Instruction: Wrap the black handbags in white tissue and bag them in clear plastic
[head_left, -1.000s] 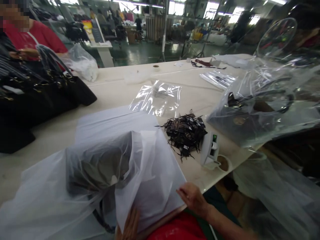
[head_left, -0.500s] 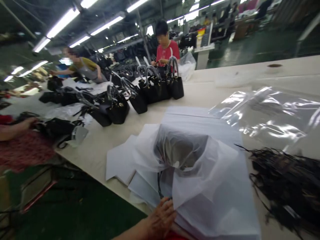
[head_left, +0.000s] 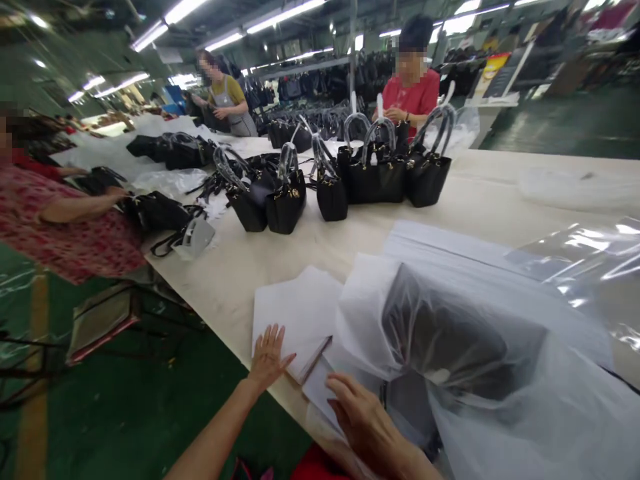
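My left hand (head_left: pixel 267 360) lies flat with fingers spread on a stack of white paper sheets (head_left: pixel 295 303) near the table edge. To its right, my right hand (head_left: pixel 365 413) hovers or rests by the near sheets, fingers loosely bent and apart, with nothing visible in them. Beside it lies a dark handbag (head_left: pixel 450 333), covered by thin, translucent white wrapping (head_left: pixel 540 407). Part of a dark strap or handle shows near my right wrist. Whether my right fingers touch the sheets I cannot tell.
Several black handbags (head_left: pixel 375 180) with plastic-wrapped handles stand across the table (head_left: pixel 230 267). Clear plastic bags (head_left: pixel 600 267) lie at right. At left, a person in a patterned top (head_left: pixel 75 220) handles black bags; two other people work farther back. A grey tape dispenser-like object (head_left: pixel 195 239) sits near the edge.
The view has swung, shifting the scene rightward. Earlier a single hand showed at the wrapped bag's near edge; now both hands show, the left one spread on the paper stack.
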{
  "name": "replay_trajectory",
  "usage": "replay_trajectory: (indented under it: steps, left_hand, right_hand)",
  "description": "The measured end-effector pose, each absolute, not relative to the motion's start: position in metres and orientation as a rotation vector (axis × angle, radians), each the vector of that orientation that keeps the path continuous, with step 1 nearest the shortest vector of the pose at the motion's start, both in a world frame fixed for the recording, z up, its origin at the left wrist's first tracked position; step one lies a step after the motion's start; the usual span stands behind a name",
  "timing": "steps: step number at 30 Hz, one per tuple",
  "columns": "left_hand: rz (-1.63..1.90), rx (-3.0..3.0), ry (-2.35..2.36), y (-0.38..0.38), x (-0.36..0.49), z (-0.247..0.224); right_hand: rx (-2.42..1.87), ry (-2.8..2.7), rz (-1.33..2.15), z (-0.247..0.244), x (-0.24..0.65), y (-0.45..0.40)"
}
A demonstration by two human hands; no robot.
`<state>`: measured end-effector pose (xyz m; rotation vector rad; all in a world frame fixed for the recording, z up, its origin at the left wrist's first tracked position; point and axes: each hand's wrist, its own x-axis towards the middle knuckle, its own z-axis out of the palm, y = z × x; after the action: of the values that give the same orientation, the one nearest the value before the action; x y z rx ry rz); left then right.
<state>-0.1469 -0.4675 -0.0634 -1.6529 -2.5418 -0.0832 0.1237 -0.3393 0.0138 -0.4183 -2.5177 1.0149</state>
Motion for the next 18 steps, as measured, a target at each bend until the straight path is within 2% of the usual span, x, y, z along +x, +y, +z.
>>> replay_trajectory:
  steps: [2,4,9,15,18]
  left_hand:
    - [-0.001,-1.742,-2.599,-0.484,-0.169,-0.063]
    - [0.120,-1.864,-2.638,-0.501,-0.184,-0.060]
    - [0.276,-2.045,-2.534,-0.518,-0.207,-0.055]
    - [0.304,-2.207,-2.222,-0.509,-0.223,-0.053]
    - [0.100,-2.204,-1.980,-0.510,-0.234,-0.029]
  right_hand:
    - [-0.295,-2.652,0.920,-0.006,0.066,-0.337]
    - [-0.366,-2.772,0.775,-0.035,0.024,-0.328]
    - [-0.664,-2.965,0.599,-0.087,-0.011,-0.303]
    - [-0.729,-3.064,0.582,-0.075,-0.003,-0.303]
    - [-0.683,-2.998,0.547,-0.054,-0.010,-0.308]
